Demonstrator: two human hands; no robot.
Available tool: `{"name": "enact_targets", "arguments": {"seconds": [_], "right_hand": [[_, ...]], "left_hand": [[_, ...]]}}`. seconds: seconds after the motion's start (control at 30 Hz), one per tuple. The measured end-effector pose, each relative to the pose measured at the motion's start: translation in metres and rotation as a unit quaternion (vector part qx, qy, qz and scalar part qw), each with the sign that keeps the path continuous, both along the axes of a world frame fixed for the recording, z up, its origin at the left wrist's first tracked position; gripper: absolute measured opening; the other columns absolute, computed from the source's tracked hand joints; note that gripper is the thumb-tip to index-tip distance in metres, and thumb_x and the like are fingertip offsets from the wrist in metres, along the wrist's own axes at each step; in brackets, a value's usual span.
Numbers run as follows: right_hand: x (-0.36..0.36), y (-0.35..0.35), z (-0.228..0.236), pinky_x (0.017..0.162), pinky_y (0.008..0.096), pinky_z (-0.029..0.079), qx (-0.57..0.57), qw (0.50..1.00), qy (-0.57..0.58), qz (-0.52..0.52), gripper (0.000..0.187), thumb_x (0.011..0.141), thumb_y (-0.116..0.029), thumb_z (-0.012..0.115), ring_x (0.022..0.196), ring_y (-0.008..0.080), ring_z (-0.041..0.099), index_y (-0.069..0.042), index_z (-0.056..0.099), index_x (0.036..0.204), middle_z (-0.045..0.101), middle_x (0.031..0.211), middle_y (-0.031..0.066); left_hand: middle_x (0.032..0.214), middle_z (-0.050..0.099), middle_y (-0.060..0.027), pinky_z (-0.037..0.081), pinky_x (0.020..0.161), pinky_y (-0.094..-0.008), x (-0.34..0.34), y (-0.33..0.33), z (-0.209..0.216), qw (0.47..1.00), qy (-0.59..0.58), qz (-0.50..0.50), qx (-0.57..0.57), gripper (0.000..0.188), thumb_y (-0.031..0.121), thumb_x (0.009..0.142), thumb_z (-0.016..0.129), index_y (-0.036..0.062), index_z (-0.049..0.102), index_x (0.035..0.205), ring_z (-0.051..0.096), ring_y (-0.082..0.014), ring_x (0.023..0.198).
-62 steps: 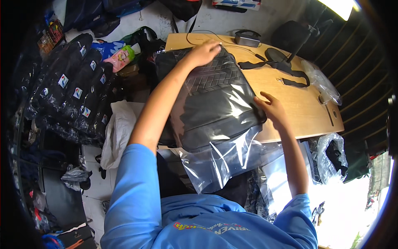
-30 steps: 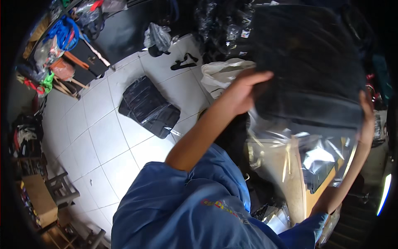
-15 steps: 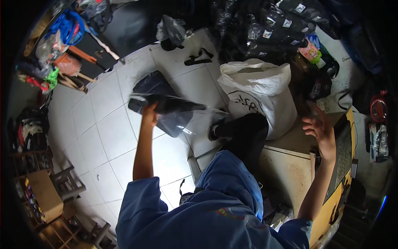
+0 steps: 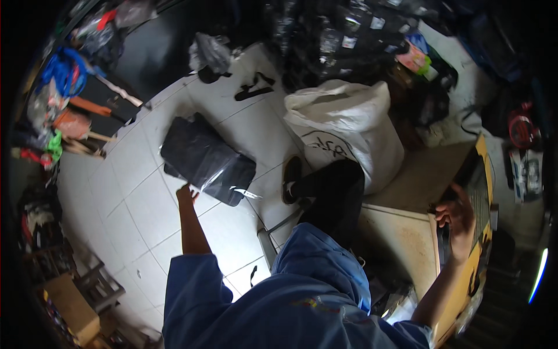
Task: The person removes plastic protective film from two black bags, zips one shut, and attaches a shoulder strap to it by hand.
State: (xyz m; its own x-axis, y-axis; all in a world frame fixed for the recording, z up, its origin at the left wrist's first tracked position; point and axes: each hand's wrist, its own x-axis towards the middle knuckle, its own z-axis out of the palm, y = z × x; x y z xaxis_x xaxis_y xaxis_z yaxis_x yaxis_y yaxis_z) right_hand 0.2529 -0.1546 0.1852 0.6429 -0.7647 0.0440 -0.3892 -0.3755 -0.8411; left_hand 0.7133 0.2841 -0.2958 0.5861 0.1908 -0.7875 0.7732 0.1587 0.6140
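Observation:
A flat black package in clear plastic (image 4: 212,160) lies on a dark stack on the tiled floor, left of the white sack. At its near edge is my left hand (image 4: 186,193), fingers apart, apparently no longer gripping it; whether a fingertip still touches the plastic is hard to see. My right hand (image 4: 456,218) is raised over the edge of a cabinet (image 4: 415,166), beside a laptop-like keyboard (image 4: 481,200). Its fingers are loosely bent and apart, with nothing between them.
A tall white woven sack (image 4: 372,136) stands ahead, next to my leg. Black sandals (image 4: 254,87) lie on the floor beyond the stack. Plastic-wrapped black goods (image 4: 354,41) are heaped at the back. A cardboard box (image 4: 72,308) is at the lower left.
The plastic-wrapped package has come down flat onto the stack, and my left hand has let go and drawn back toward me. My right hand has lowered slightly, its fingers more bent.

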Motion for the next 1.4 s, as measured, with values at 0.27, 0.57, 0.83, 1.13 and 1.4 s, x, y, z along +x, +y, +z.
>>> {"name": "enact_targets", "arguments": {"seconds": [0.27, 0.57, 0.83, 1.13, 1.4], "right_hand": [[-0.055, 0.003, 0.009, 0.06, 0.0214, 0.043, -0.15, 0.969, 0.012, -0.196, 0.022, 0.089, -0.008, 0.059, 0.07, 0.0074, 0.056, -0.002, 0.061, 0.109, 0.064, 0.08, 0.0037], [-0.083, 0.028, -0.024, 0.073, 0.0354, 0.05, -0.378, 0.898, 0.163, -0.159, 0.031, 0.069, -0.009, 0.076, 0.083, 0.0271, 0.061, -0.006, 0.063, 0.097, 0.062, 0.086, 0.0084], [-0.086, 0.039, -0.043, 0.074, 0.0367, 0.045, -0.427, 0.872, 0.124, -0.205, 0.021, 0.074, -0.005, 0.067, 0.08, 0.026, 0.057, -0.004, 0.057, 0.092, 0.057, 0.086, 0.0089], [-0.154, 0.051, -0.024, 0.074, 0.0341, 0.039, -0.422, 0.867, 0.097, -0.248, 0.02, 0.074, -0.003, 0.067, 0.08, 0.0227, 0.058, -0.007, 0.057, 0.09, 0.058, 0.08, 0.0038], [-0.246, 0.063, -0.008, 0.074, 0.0335, 0.041, -0.447, 0.826, 0.063, -0.337, 0.022, 0.074, -0.004, 0.071, 0.08, 0.0222, 0.059, -0.007, 0.058, 0.091, 0.061, 0.082, 0.0035]], "left_hand": [[0.1, 0.061, -0.0074, 0.052, 0.076, -0.0339, -0.113, -0.154, 0.044, 0.942, -0.011, -0.333, -0.041, 0.024, 0.016, 0.087, 0.059, 0.0062, 0.06, 0.11, 0.062, -0.0196, 0.092], [0.103, 0.064, -0.0091, 0.05, 0.076, -0.0249, -0.288, -0.371, 0.331, 0.607, -0.37, -0.601, -0.366, 0.017, 0.008, 0.093, 0.057, -0.0002, 0.059, 0.108, 0.064, -0.0176, 0.094], [0.092, 0.064, -0.0099, 0.048, 0.074, -0.0341, -0.363, -0.408, 0.403, 0.363, -0.722, -0.549, -0.214, 0.025, -0.002, 0.074, 0.071, 0.0014, 0.061, 0.097, 0.061, -0.0264, 0.087], [0.087, 0.063, -0.0062, 0.052, 0.073, -0.0219, -0.405, -0.401, 0.423, 0.492, -0.488, -0.603, -0.395, 0.015, -0.011, 0.077, 0.066, -0.0013, 0.055, 0.083, 0.061, -0.0076, 0.081], [0.087, 0.062, -0.0063, 0.052, 0.079, -0.0235, -0.48, -0.394, 0.45, 0.418, -0.439, -0.627, -0.49, 0.015, -0.012, 0.077, 0.065, -0.0017, 0.058, 0.085, 0.062, -0.0103, 0.083]]}}
